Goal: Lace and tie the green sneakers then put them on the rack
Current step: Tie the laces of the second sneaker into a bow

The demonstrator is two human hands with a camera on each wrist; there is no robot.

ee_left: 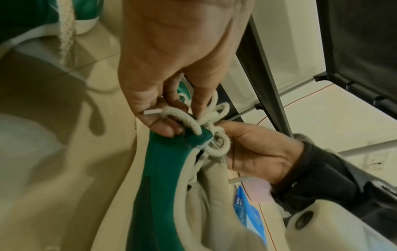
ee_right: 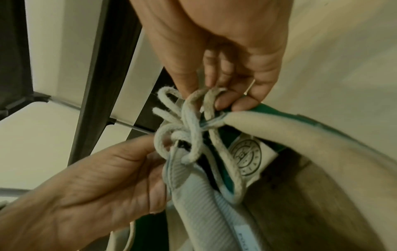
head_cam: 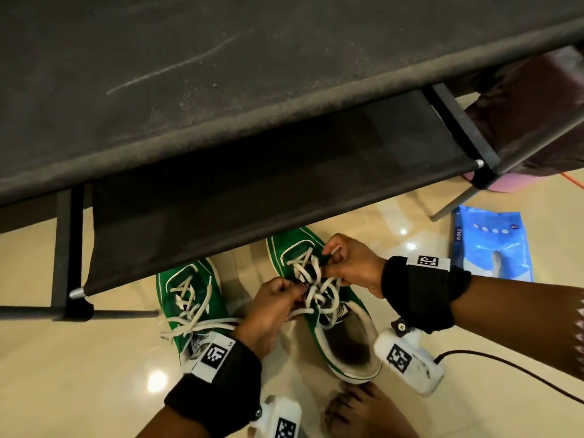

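1. My left hand point(head_cam: 271, 306) has its fingers curled tight, pinching a cream lace point(ee_left: 178, 117) near its plastic tip, just at the top eyelets of the right-hand green sneaker point(head_cam: 319, 298).
2. My right hand point(head_cam: 350, 267) is curled too, thumb and fingers nipping loops of that same lace on the shoe's far side; from the right wrist view those fingers point(ee_right: 227, 100) press against the sneaker's collar edge.
3. Between my two hands the lace sits bunched in loose loops over the tongue point(ee_right: 247, 158), which carries a round printed label. I cannot tell whether a knot is drawn closed.
4. That sneaker stands on the glossy floor point(head_cam: 94, 358), toe pointing under the rack point(head_cam: 221, 90).
5. The other green sneaker point(head_cam: 189, 298) stands just beside it on my left, laced, its lace ends lying loose across the heel end.
6. The rack's dark fabric shelves hang above and beyond both shoes; neither shoe is on it.
7. A blue packet point(head_cam: 493, 245) lies on the floor to the right, well apart from the shoes.
8. My bare foot point(head_cam: 363, 412) rests near the right sneaker's heel.
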